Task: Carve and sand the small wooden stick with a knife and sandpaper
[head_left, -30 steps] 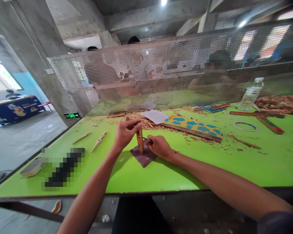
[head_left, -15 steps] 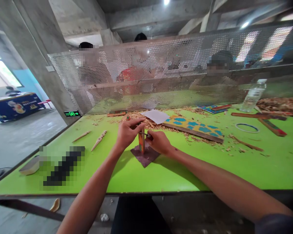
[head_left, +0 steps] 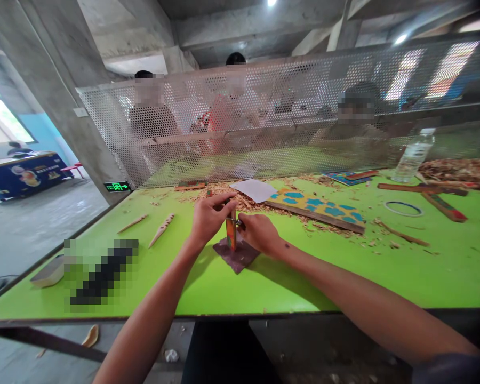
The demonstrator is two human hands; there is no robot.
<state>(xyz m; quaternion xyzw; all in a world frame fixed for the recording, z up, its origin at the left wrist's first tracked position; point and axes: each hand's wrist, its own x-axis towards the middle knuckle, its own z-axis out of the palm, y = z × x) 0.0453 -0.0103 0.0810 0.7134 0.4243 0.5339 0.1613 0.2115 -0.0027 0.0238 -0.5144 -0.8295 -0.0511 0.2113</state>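
My left hand (head_left: 210, 220) grips a painted wooden stick (head_left: 231, 234) that stands upright on a dark brown pad (head_left: 236, 257). My right hand (head_left: 258, 233) is closed around a small carving knife (head_left: 237, 222), mostly hidden by my fingers. Its thin metal blade touches the stick's upper part. The stick's orange and green paint shows below my fingers. The pad lies on the green table (head_left: 176, 288), and both hands are just above it.
Two carved wooden sticks (head_left: 161, 230) lie left of the pad, beside a pixelated blurred object (head_left: 104, 274). Wood shavings (head_left: 232, 200), white paper (head_left: 255, 190) and a blue-and-yellow painted board (head_left: 316, 210) lie beyond. A perforated metal screen (head_left: 240, 122) stands behind the table, with people beyond it.
My hands and the stick sit slightly closer together, with the knife blade now shorter in view. The view has shifted slightly.
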